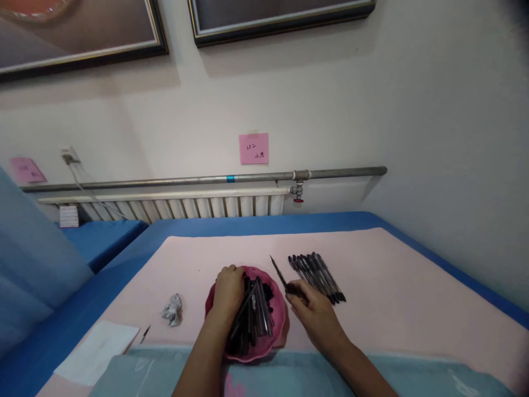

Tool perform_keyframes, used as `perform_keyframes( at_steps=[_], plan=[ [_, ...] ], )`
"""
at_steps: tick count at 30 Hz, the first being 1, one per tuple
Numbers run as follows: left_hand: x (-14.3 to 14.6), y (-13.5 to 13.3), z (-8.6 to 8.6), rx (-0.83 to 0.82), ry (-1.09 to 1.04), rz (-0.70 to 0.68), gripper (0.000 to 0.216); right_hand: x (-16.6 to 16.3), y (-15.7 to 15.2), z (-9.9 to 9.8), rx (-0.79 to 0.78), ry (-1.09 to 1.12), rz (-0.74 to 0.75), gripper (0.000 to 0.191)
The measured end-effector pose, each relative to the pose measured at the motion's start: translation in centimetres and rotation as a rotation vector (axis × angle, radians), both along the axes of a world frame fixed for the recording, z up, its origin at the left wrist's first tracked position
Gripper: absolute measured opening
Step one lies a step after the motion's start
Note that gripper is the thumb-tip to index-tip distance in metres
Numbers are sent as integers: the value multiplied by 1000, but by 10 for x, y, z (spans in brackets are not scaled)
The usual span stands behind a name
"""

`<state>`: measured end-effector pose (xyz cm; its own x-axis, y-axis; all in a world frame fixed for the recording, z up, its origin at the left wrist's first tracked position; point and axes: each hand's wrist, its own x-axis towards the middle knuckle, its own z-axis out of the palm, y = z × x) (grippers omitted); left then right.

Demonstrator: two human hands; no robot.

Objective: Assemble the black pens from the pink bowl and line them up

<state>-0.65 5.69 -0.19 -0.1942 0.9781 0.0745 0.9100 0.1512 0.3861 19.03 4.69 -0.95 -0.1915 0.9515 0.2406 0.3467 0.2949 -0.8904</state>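
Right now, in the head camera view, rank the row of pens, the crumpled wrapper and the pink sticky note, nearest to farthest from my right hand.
From the right hand:
1. row of pens, just beyond it.
2. crumpled wrapper, left, past the bowl.
3. pink sticky note, on the wall.

Over on the left of the pale pink table cover [392, 286] a crumpled silvery wrapper [172, 310] lies near a flat white sheet of paper [99, 352]. Behind, a white ribbed radiator [182, 207] runs beneath a long grey metal pipe [206, 179], and a square pink sticky note [253, 148] (handwriting too small to read) clings to the wall below two dark-framed pictures [281, 16].
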Motion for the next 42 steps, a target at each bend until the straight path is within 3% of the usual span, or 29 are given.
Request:
perform_keyframes(
  at_steps=[8,15,18,22,25,33,42],
  plan=[
    [9,4,-6,-6,12,28,29,-1,1,0,-21,-18,14,15],
    [-1,3,-6,148,-217,102,16,-1,0,-3,-53,-49,60,16],
    [-10,-3,-2,212,-595,140,20,-1,-2,-3,-29,-69,84,16],
    [-15,-12,5,228,-1478,206,23,-1,-6,-3,57,-96,149,17],
    [-13,-14,9,229,-1728,242,22,-1,-8,-4,100,-113,173,18],
    [3,-18,14,189,-1759,151,22,-1,-13,0,127,-280,190,20],
    [1,-19,14,154,-1730,121,19,1,-14,2,122,-292,171,21]
  ],
)
